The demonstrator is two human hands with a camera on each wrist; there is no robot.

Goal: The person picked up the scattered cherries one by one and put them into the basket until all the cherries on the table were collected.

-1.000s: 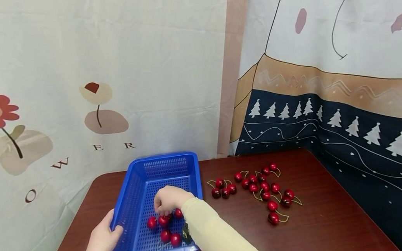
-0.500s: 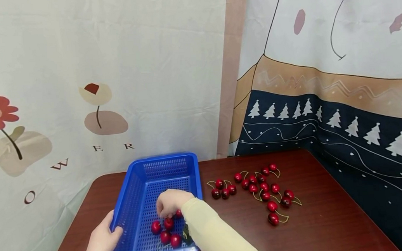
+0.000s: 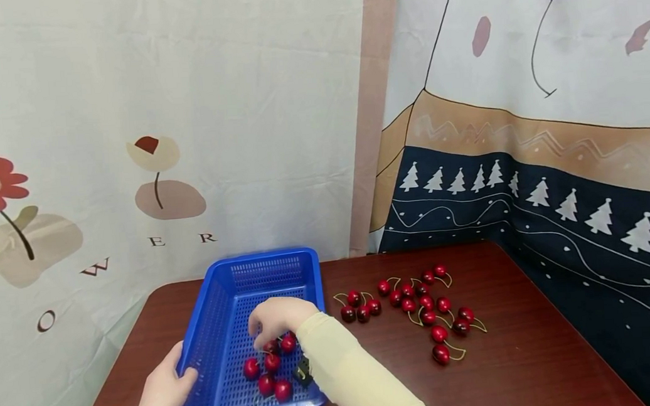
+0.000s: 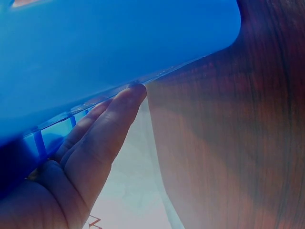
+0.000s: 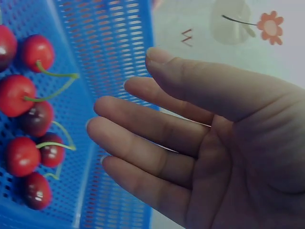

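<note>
Cherries are lying in a small cluster on the perforated floor of a blue basket, toward its near end, red and dark red, some with thin green stems. The right hand is hovering just above them inside the basket, a pale yellow sleeve covering the forearm. From the right wrist view, this hand is holding nothing: its fingers are lying straight and slightly apart, the thumb extended above them, with the cherries just beyond the fingertips.

The left hand is gripping the basket's near left rim, thumb on the inner side of the wall. In the left wrist view its fingers are lying together and pressing up against the underside of the blue rim.

The basket is resting on a dark reddish-brown table. More loose cherries are lying scattered on the tabletop to the right of the basket, well apart from both hands. Printed cloth hangings are standing behind the table.
</note>
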